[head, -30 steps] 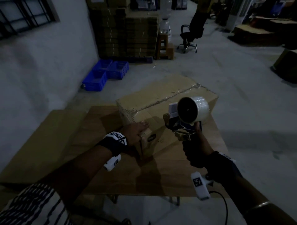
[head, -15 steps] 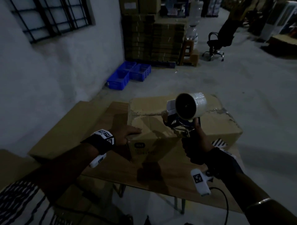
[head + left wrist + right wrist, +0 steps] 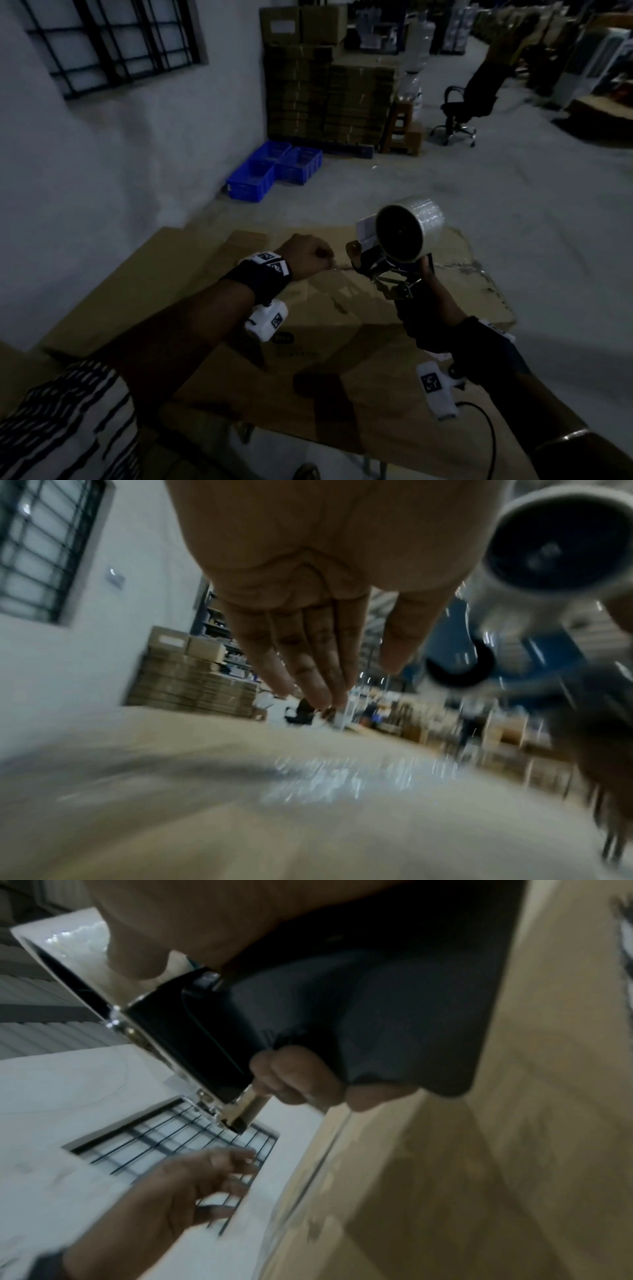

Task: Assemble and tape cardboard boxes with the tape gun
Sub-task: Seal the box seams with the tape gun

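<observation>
So the cardboard box (image 3: 342,308) is sitting on the table (image 3: 394,428), taking up the middle of the head view, with its top face toward the camera and a taped seam running across it from about 9 o'clock to 3 o'clock. The tape at the 3 o'clock end looks wrinkly and a bit torn up.

Right hand (image 3: 424,305) is wrapped round the handle of the tape gun (image 3: 394,260), fingers curled tight on the grip; you can see that clearly in the right wrist view too. The gun is held up over the box's top, roll of clear tape (image 3: 411,233) at 12 o'clock of the hand, nose pointing toward 9 o'clock. Can't tell if the nose actually touches the cardboard.

Left hand (image 3: 305,253) is at 9 o'clock of the gun, just beside its nose, over the seam. In the left wrist view the fingers (image 3: 308,656) are straight and pressed together, thumb apart, holding nothing. Whether the fingertips rest on the box is too blurry to say.

Flat cardboard sheets (image 3: 137,291) lie on the table at 9 o'clock of the box. Further back at 12 o'clock there are blue crates (image 3: 274,171) on the floor, stacked cartons (image 3: 325,85) against the wall, and an office chair (image 3: 469,102) at 1 o'clock.
</observation>
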A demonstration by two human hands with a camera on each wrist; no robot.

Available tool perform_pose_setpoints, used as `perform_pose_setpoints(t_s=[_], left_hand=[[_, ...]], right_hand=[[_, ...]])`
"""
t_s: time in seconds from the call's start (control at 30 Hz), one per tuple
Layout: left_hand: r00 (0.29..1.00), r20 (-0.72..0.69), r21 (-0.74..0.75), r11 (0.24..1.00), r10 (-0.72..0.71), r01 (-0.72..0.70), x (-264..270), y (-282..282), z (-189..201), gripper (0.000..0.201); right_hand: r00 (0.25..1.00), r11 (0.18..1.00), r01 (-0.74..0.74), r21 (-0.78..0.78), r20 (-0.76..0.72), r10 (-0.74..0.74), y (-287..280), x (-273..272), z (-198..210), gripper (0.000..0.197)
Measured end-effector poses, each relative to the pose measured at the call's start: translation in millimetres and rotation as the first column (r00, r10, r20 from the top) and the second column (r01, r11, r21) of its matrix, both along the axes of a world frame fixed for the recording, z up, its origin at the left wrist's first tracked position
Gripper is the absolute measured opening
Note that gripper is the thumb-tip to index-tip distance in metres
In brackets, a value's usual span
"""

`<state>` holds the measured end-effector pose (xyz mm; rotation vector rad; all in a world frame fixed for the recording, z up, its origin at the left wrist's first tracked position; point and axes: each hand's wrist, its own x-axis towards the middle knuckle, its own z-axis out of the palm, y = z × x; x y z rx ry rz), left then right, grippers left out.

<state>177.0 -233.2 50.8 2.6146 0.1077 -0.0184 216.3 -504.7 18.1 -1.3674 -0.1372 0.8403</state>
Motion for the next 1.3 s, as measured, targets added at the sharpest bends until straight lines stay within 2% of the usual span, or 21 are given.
perform_pose_setpoints(t_s=[0.07,0.17,0.27,0.4,0.5,0.57,0.73,0.87,1.0,1.13,1.3], left_hand=[[0.999,0.031,-0.116,0.993,0.032,-0.028,30.6,-11.2,10.8,0.026],[0.998,-0.023,-0.341,0.938,0.064,-0.068,77.5,-23.6,26.7,0.026],[0.996,-0.091,-0.481,0.874,0.022,-0.064,108.3,-36.2,37.7,0.027],[0.994,-0.091,-0.634,0.773,-0.053,-0.017,145.8,-54.3,38.5,0.028],[0.986,-0.124,-0.690,0.724,-0.113,-0.004,166.0,-63.9,38.7,0.029],[0.976,-0.144,-0.727,0.687,-0.161,0.007,178.4,-69.0,36.5,0.033],[0.962,-0.150,-0.802,0.598,-0.229,0.018,201.1,-78.2,26.3,0.026],[0.947,-0.172,-0.850,0.527,-0.270,-0.004,213.9,-85.3,19.4,0.022],[0.943,-0.176,-0.863,0.504,-0.284,-0.010,221.2,-95.4,16.3,0.022],[0.957,-0.179,-0.866,0.499,-0.229,-0.043,230.5,-107.3,12.2,0.019],[0.943,-0.274,-0.874,0.459,-0.186,-0.163,243.7,-125.4,0.7,0.023]], right_hand=[[1.000,1.000,0.018,-0.011,0.000,-0.018,-8.0,15.2,6.0,0.098],[0.996,0.997,0.078,-0.024,-0.032,-0.079,-20.0,40.7,14.8,0.102],[0.991,0.991,0.121,-0.052,-0.050,-0.123,-30.5,57.4,24.1,0.096],[0.981,0.985,0.174,0.007,-0.090,-0.173,-42.7,78.8,32.4,0.092],[0.974,0.975,0.198,0.097,-0.134,-0.184,-47.2,90.3,35.6,0.081],[0.970,0.970,0.212,0.121,-0.148,-0.193,-49.1,95.7,37.6,0.081],[0.943,0.950,0.300,0.087,-0.181,-0.281,-55.0,103.1,41.1,0.078],[0.965,0.959,0.220,0.176,-0.181,-0.188,-59.7,109.2,42.8,0.078],[0.975,0.970,0.173,0.170,-0.168,-0.144,-68.4,118.0,43.7,0.084],[0.971,0.974,0.176,0.144,-0.188,-0.148,-81.9,129.6,40.7,0.086],[0.971,0.974,0.189,0.123,-0.172,-0.167,-101.4,142.7,35.4,0.081]])
